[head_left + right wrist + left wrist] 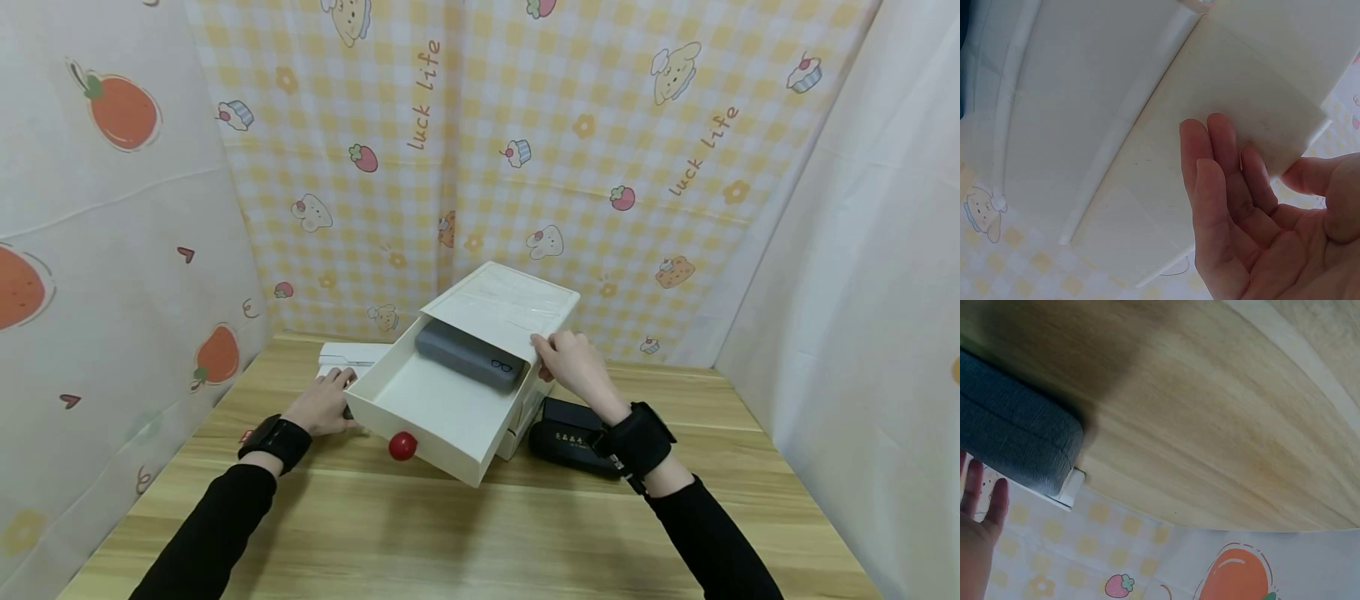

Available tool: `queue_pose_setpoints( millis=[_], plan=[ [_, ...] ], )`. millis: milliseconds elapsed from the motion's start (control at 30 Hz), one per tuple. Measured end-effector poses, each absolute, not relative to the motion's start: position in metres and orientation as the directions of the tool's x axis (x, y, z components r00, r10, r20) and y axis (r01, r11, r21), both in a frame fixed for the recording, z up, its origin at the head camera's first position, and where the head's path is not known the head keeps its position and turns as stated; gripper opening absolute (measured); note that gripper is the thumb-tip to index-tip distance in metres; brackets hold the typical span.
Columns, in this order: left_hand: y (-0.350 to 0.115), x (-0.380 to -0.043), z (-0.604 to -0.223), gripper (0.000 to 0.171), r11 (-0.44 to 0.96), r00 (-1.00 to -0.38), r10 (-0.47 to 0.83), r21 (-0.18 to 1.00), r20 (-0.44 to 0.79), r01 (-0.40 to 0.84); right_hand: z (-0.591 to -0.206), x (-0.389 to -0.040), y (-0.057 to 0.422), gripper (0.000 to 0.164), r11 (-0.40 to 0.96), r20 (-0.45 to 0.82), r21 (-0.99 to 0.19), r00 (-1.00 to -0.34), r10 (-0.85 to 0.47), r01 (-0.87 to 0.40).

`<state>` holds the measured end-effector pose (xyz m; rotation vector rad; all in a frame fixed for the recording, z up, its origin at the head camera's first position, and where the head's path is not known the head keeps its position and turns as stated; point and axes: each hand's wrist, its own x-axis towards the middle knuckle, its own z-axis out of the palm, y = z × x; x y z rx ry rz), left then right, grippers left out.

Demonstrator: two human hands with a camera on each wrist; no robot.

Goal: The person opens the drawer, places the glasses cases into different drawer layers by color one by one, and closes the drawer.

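W/ 12 o'clock = the back curtain (pixel 480 183), the drawer (pixel 435 408) lies at abt 3 o'clock from the L hand (pixel 322 408); it sticks out of the white cabinet (pixel 510 304), long axis approx 1 to 7, red knob (pixel 402 446) at the 7 end. L hand is the nearer one to the dark case (pixel 1019 425) on the table (pixel 600 533); the head cam gives only a sliver of it, abt 4 o'clock from that hand, by the drawer's left wall. L fingers are right by this case, but can't tell if they grip it or just touch. R hand (pixel 577 367) pinches the cabinet's front R edge, thumb one side & fingers the other. Grey glasses case (pixel 465 354) lies inside the drawer, toward its back, long axis approx 10 to 4, at abt 9 o'clock from R hand, the nearer of the two. Black case (pixel 573 446) is on the table at abt 6 o'clock from R hand; white box (pixel 348 354) is at abt 1 o'clock from L hand, partly hidden.
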<state>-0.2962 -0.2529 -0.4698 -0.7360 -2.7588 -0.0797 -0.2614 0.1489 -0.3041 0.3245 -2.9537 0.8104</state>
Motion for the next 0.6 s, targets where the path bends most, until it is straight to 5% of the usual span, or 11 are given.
queue_pose_setpoints(
  millis=[367, 600],
  plan=[
    [-0.250, -0.299, -0.479, 0.082, 0.884, -0.864, 0.437, 0.059, 0.251, 0.464, -0.304, -0.261, 0.149, 0.050, 0.843, 0.119, -0.491, -0.975, -0.186, -0.220],
    [-0.251, -0.293, -0.485, 0.075, 0.871, -0.857, 0.459, 0.074, 0.235, 0.486, -0.304, -0.261, 0.149, 0.051, 0.839, 0.118, -0.497, -0.975, -0.189, -0.223]
  ],
)
